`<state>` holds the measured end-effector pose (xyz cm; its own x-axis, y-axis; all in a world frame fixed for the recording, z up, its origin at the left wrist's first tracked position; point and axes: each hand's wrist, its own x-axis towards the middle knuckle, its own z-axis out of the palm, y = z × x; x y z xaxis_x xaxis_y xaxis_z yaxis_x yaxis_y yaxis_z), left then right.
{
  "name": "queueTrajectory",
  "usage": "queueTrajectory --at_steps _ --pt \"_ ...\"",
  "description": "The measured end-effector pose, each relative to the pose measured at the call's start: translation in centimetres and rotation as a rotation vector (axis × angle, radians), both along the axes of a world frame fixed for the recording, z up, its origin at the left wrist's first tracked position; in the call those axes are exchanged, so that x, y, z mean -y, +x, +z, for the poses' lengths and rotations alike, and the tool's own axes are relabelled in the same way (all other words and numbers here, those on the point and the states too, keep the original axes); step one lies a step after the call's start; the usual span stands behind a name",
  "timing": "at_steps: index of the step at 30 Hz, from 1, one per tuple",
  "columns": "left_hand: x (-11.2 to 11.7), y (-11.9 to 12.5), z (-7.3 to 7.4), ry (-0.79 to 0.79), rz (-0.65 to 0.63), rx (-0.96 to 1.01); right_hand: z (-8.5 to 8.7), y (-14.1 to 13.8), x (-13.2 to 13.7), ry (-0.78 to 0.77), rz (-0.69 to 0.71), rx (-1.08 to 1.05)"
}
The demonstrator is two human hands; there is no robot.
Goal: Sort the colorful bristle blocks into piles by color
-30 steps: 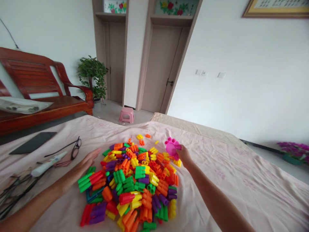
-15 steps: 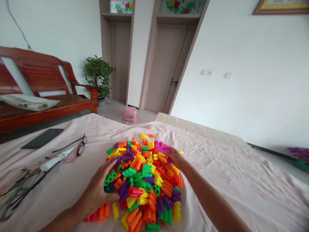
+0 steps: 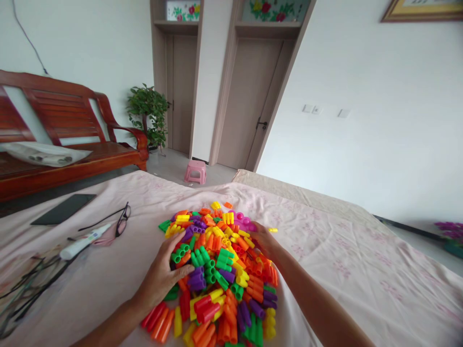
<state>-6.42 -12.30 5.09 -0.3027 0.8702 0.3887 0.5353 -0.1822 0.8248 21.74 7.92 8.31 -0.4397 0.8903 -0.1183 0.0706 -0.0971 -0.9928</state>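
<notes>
A heap of coloured plastic tube blocks (image 3: 220, 270), orange, green, yellow, purple and red, lies on a pink bedsheet (image 3: 343, 270). My left hand (image 3: 162, 274) presses flat against the heap's left side, fingers spread over green and purple blocks. Over on the right side, my right hand (image 3: 265, 241) rests against the heap with fingers extended among the blocks. A pink flat piece (image 3: 243, 220) lies at the heap's far edge, just beyond my right hand. Neither hand grips anything that I can see.
Glasses (image 3: 121, 219), a white tube (image 3: 81, 243), a black tablet (image 3: 63, 208) and dark cables (image 3: 25, 286) lie on the sheet at left. A wooden bench (image 3: 68, 144), a potted plant (image 3: 146, 113) and a pink stool (image 3: 195, 171) stand beyond the bed.
My left hand swept in from the left and pushed blocks inward. My right hand set the pink piece down on the heap and pressed in. The heap is more tightly bunched.
</notes>
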Motion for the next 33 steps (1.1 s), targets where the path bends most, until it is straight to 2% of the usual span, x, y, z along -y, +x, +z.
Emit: queueTrajectory --at_steps 3,6,10,12,14,16,19,24,26,29,31,33 --pt "0.3 0.3 0.0 -0.039 0.003 0.01 0.1 0.3 0.3 0.011 -0.041 -0.037" --pt "-0.5 0.8 0.1 -0.041 -0.012 0.044 1.0 -0.4 0.6 -0.019 -0.016 0.033" --pt "-2.0 1.6 0.2 -0.024 -0.001 0.091 2.2 -2.5 1.3 -0.044 0.097 0.015" --pt "-2.5 1.7 0.2 -0.017 -0.015 0.103 2.4 -3.7 1.8 -0.048 0.174 -0.046" --pt "-2.7 1.7 0.3 -0.006 -0.028 0.122 2.4 -4.9 2.4 -0.022 0.191 -0.069" --pt "-3.0 1.7 0.6 -0.002 -0.019 0.149 2.6 -6.0 2.8 0.064 0.129 -0.022" --pt "-3.5 1.5 1.3 0.009 0.044 0.205 3.5 -7.4 3.3 0.28 0.022 0.149" --pt "-4.2 0.2 3.4 0.081 0.152 0.198 5.8 -8.8 4.2 0.543 0.033 0.256" --pt "-4.0 -0.6 4.4 0.079 0.142 0.126 6.4 -8.5 4.3 0.577 0.018 0.224" --pt "-2.9 -1.7 5.4 -0.001 0.042 0.028 6.5 -6.3 4.0 0.463 -0.053 0.068" --pt "-1.4 -2.2 5.2 -0.064 -0.026 -0.021 6.1 -3.4 3.6 0.342 -0.115 -0.045" --pt "0.5 -2.3 4.1 -0.088 -0.07 -0.095 5.3 0.4 3.6 0.243 -0.202 -0.103"
